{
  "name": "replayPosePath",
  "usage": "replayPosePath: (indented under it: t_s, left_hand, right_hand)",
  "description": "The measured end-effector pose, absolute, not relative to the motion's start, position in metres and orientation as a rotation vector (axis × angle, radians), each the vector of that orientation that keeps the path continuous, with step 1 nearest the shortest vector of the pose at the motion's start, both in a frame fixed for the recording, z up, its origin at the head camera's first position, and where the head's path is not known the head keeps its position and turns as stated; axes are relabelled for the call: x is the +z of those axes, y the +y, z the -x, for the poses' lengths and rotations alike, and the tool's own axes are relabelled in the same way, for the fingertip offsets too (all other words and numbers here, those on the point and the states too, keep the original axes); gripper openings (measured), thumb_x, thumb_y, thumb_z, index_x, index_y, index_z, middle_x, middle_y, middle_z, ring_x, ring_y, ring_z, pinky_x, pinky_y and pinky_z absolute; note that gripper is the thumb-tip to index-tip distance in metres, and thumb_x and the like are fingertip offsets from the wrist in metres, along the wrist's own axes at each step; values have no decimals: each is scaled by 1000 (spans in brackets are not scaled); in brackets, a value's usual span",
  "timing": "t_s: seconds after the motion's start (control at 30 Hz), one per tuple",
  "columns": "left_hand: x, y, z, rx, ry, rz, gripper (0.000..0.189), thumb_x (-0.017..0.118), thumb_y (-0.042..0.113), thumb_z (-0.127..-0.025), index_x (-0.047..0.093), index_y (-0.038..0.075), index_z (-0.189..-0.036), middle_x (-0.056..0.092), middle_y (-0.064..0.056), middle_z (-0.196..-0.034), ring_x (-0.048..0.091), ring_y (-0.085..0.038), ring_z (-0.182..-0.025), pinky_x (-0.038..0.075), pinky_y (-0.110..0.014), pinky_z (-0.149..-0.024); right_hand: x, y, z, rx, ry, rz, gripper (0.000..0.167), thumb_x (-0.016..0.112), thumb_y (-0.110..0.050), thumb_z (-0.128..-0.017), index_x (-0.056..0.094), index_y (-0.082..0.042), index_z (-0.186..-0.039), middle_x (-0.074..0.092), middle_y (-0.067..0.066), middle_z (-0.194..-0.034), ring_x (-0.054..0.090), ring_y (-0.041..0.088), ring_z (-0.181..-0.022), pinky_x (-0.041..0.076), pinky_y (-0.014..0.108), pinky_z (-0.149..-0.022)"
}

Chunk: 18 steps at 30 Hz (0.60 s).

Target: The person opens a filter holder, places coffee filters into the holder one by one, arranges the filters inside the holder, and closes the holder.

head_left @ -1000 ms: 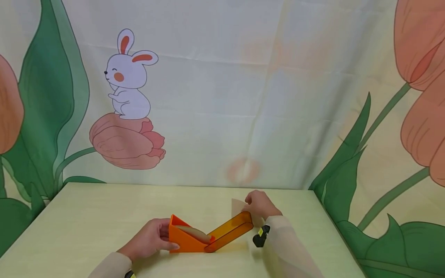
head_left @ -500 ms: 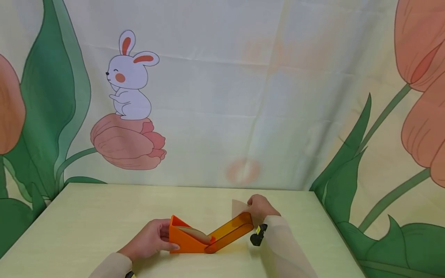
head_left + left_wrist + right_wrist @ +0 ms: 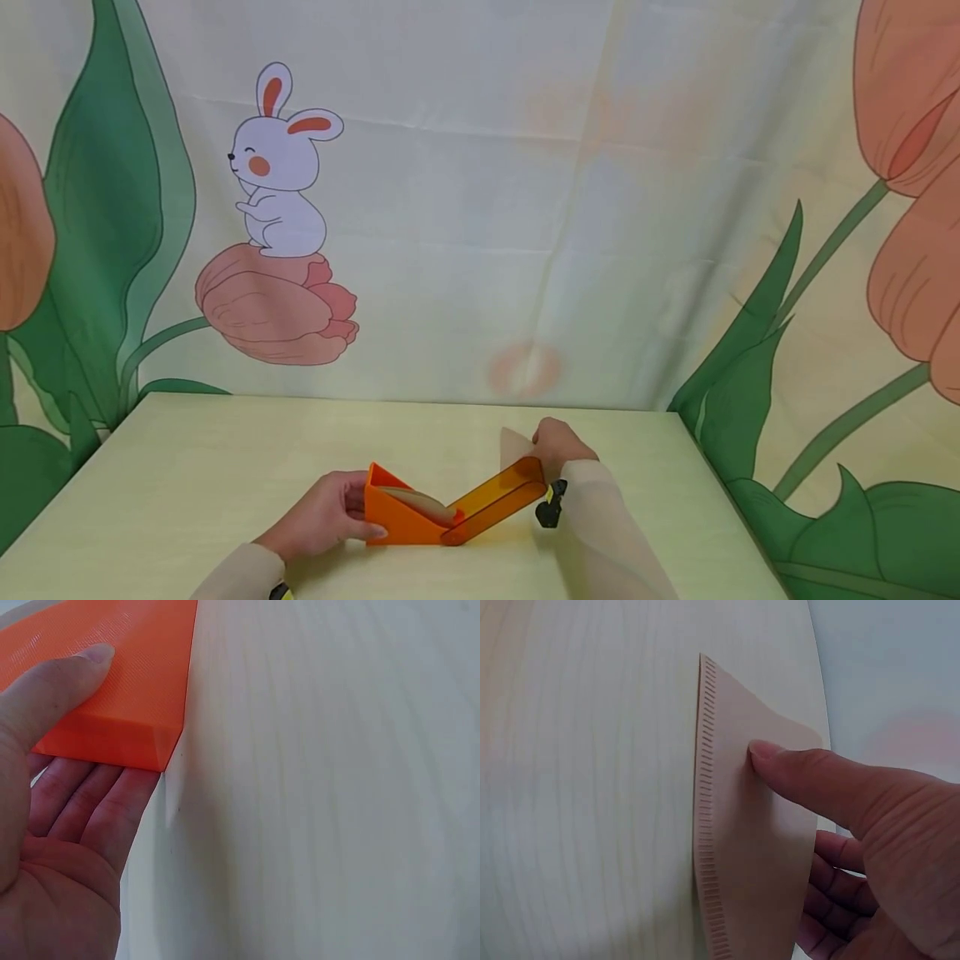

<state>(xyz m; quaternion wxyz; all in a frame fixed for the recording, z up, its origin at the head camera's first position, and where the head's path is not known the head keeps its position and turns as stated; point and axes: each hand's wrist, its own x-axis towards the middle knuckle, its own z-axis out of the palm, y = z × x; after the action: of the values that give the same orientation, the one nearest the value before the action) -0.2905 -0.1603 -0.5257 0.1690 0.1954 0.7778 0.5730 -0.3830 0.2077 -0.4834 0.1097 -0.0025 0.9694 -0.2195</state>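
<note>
An orange, wedge-shaped coffee filter holder [image 3: 405, 523] stands on the table, its translucent amber lid [image 3: 501, 503] swung open to the right. Pale brown paper filters [image 3: 416, 502] lie inside it. My left hand [image 3: 326, 512] grips the holder's left end; in the left wrist view the thumb [image 3: 56, 690] presses one side while the other fingers go behind it. Just behind the raised lid, my right hand [image 3: 561, 446] pinches a paper coffee filter [image 3: 757, 817] between thumb and fingers. This filter's crimped edge shows in the right wrist view.
A pale wood-patterned table [image 3: 225, 450] carries the holder. Behind it hangs a cloth backdrop [image 3: 450, 208] printed with a rabbit, tulips and leaves. The table's right edge slants just beyond my right forearm.
My right wrist and sleeve have shifted a little to the left, and the held filter has turned slightly. The left hand, holder and lid stay in place.
</note>
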Motion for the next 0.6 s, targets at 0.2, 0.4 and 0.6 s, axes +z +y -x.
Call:
replayPosePath:
  t_s: [0.2, 0.4, 0.6]
  left_hand:
    - [-523, -159, 291, 1624, 2222, -562, 50, 88, 20, -80, 69, 13, -126, 76, -4, -119, 72, -21, -102, 60, -32, -95]
    - [-522, -159, 291, 1624, 2218, -560, 51, 88, 19, -80, 68, 12, -126, 76, -5, -120, 72, -21, -103, 60, -33, -95]
    - [-524, -159, 291, 1623, 2215, -546, 52, 88, 20, -80, 68, 12, -127, 75, -5, -120, 72, -21, -103, 60, -33, -95]
  right_hand:
    - [-484, 209, 384, -569, 2871, 47, 16, 76, -16, -92, 75, -3, -100, 69, 7, -87, 58, 21, -78, 57, 33, -73]
    - [-482, 208, 384, -569, 2853, 56, 16, 75, -17, -93, 76, -3, -103, 69, 6, -90, 59, 21, -81, 57, 34, -77]
    - [-482, 207, 379, -645, 2851, 37, 28, 77, -12, -91, 67, -2, -116, 68, 9, -103, 61, 24, -92, 59, 42, -90]
